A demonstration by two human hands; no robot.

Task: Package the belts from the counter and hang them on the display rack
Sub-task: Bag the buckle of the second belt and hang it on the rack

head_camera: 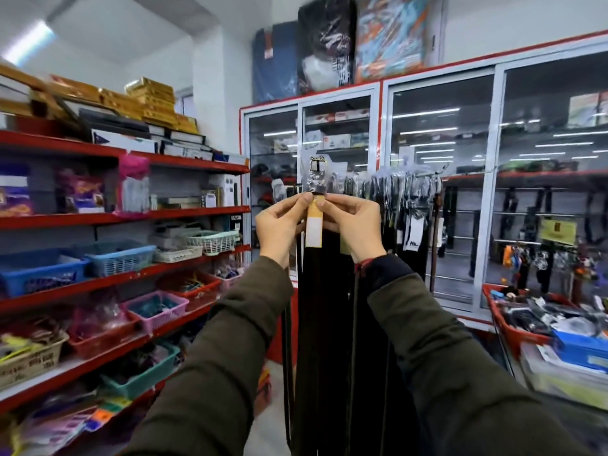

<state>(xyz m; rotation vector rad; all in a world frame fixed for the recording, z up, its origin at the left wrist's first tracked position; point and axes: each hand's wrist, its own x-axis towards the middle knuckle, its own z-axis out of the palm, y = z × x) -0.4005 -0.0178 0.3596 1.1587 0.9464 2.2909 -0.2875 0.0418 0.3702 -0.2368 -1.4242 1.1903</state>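
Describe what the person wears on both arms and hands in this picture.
Both arms wear long, dark olive-green fabric sleeves, the left sleeve and right sleeve reaching the wrists. A thin red thread band circles the right wrist. The left hand and right hand are bare: no gloves, no rings visible.

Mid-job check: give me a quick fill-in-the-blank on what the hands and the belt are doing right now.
1. Both hands, left hand and right hand, pinch the belt just below its ____.
2. The belt hangs ____ from the hands.
3. The tag between the thumbs is tan and ____.
4. The display rack already holds ____ belts.

Missing words: buckle; straight down; white; many
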